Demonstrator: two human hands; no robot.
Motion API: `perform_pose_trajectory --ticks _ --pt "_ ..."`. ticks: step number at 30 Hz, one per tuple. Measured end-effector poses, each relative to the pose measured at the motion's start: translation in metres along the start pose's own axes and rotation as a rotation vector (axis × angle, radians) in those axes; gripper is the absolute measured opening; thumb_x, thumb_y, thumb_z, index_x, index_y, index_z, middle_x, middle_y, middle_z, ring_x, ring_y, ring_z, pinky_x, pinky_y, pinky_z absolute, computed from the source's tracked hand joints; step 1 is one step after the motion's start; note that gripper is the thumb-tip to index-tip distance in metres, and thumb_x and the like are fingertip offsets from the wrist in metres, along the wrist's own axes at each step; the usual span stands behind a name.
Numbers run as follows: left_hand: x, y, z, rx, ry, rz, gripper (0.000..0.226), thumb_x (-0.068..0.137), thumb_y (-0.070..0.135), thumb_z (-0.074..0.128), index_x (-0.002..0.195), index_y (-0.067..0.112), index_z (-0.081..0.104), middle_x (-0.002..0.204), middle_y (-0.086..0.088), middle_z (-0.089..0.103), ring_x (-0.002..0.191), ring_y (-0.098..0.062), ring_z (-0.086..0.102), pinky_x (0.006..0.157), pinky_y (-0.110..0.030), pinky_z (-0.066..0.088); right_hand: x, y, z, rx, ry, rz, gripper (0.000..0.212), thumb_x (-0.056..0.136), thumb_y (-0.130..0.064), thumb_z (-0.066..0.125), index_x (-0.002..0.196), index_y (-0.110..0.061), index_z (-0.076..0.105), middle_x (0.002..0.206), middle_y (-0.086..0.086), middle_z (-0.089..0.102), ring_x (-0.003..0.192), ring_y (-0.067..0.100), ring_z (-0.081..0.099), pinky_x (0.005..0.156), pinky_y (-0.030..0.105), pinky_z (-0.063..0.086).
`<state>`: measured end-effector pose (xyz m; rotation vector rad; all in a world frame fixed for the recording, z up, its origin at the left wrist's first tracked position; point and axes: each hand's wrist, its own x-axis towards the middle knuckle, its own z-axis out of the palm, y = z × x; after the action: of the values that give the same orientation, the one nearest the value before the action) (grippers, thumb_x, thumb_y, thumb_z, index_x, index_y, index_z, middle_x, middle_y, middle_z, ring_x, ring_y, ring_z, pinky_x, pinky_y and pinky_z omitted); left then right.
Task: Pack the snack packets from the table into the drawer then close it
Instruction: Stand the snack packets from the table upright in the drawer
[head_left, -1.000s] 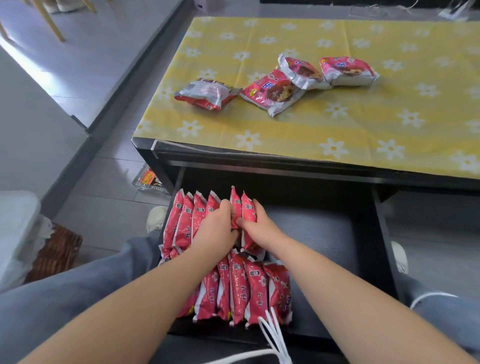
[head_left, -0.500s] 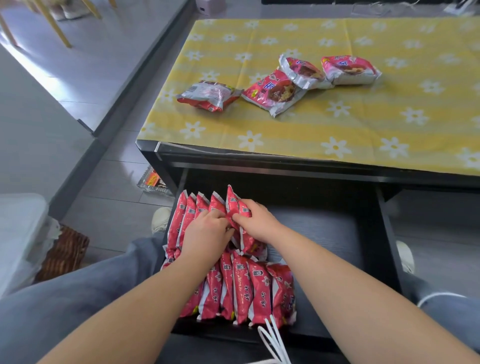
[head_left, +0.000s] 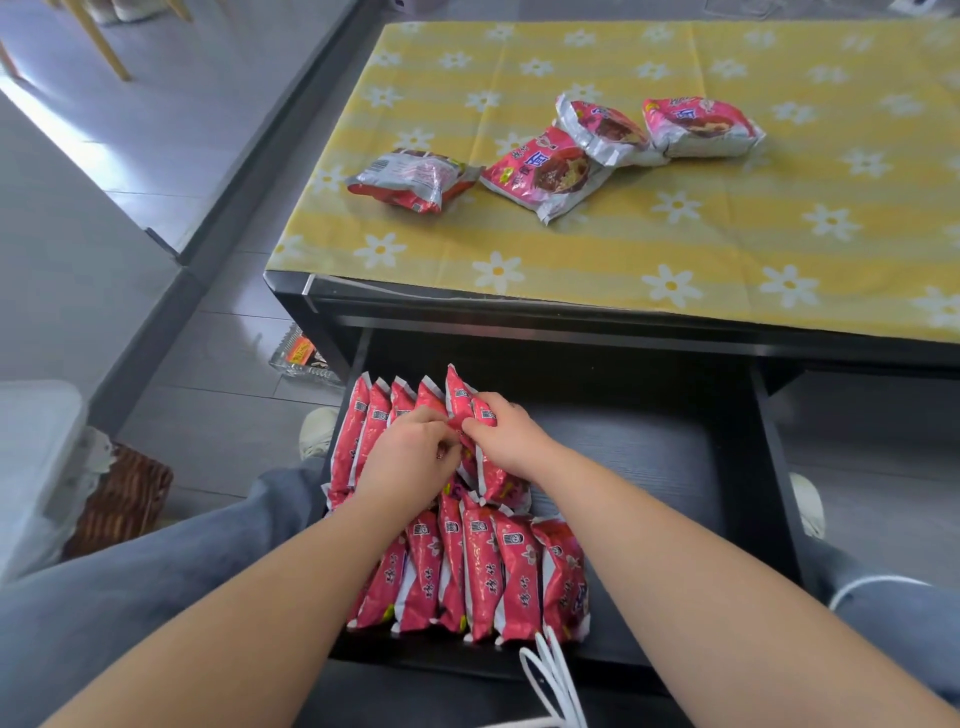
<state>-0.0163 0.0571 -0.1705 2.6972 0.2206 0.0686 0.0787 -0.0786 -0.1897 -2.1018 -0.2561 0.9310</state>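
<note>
The black drawer (head_left: 649, 457) stands pulled out under the table, its left side filled with two rows of upright red snack packets (head_left: 483, 571). My left hand (head_left: 410, 457) and my right hand (head_left: 506, 439) meet over the back row, both gripping the rightmost upright packet (head_left: 460, 389). Several more packets lie on the yellow flowered tablecloth (head_left: 675, 249): a silver-backed one (head_left: 410, 179), a red one (head_left: 545, 174), a tilted one (head_left: 602, 127) and one at the right (head_left: 698, 127).
The drawer's right half shows bare black bottom. A wicker basket (head_left: 124, 499) sits on the floor at the left, a flat wrapper (head_left: 301, 356) lies by the table leg, and white cords (head_left: 550, 675) hang over the drawer's front. My grey-trousered legs flank the drawer.
Both hands have stayed on the back row's rightmost packet, pressing it a little lower and closer against its neighbours. The packets on the table have not moved.
</note>
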Motion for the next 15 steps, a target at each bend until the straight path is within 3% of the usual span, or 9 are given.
perform_pose_trajectory --ticks 4,8,11,13,15 --pt "-0.008 -0.002 -0.022 -0.077 -0.232 0.057 0.022 0.078 0.029 0.074 0.065 0.038 0.060 0.119 0.008 0.071 0.121 -0.010 0.056 0.103 -0.035 0.051 0.001 -0.001 0.007 0.024 0.036 0.031 0.057 0.106 -0.050 0.043 0.159 -0.035 0.029 0.166 0.008 0.025 0.144 0.034 0.040 0.114 0.052 0.041" --pt "-0.011 -0.003 -0.035 -0.082 -0.425 0.063 0.014 0.071 0.040 0.069 0.063 0.032 0.061 0.146 0.010 0.059 0.137 -0.012 0.045 0.108 -0.033 0.041 -0.001 -0.006 0.012 0.086 0.041 0.094 0.056 0.107 -0.052 0.038 0.160 -0.038 0.026 0.170 0.009 0.019 0.150 0.036 0.033 0.119 0.058 0.035" --pt "-0.011 0.000 -0.041 -0.077 -0.474 0.055 0.019 0.065 0.050 0.062 0.063 0.031 0.060 0.140 0.010 0.061 0.138 -0.011 0.044 0.110 -0.036 0.040 -0.007 -0.008 0.013 0.098 0.023 0.114 0.060 0.106 -0.057 0.034 0.162 -0.040 0.020 0.173 0.007 0.012 0.155 0.036 0.024 0.122 0.059 0.030" --pt "-0.009 0.004 -0.045 -0.114 -0.452 0.005 0.021 0.066 0.053 0.056 0.066 0.032 0.060 0.115 0.015 0.069 0.122 -0.008 0.058 0.102 -0.037 0.050 -0.008 -0.006 0.013 0.129 0.047 0.126 0.065 0.105 -0.061 0.035 0.164 -0.042 0.015 0.175 0.006 0.001 0.159 0.037 0.013 0.124 0.060 0.022" --pt "-0.004 0.010 -0.042 -0.176 -0.361 -0.109 0.013 0.080 0.045 0.060 0.075 0.033 0.059 0.086 0.013 0.069 0.083 -0.007 0.068 0.073 -0.033 0.060 -0.009 -0.004 0.011 0.196 0.148 0.157 0.068 0.103 -0.061 0.039 0.164 -0.042 0.014 0.175 0.007 -0.001 0.159 0.037 0.012 0.124 0.060 0.021"
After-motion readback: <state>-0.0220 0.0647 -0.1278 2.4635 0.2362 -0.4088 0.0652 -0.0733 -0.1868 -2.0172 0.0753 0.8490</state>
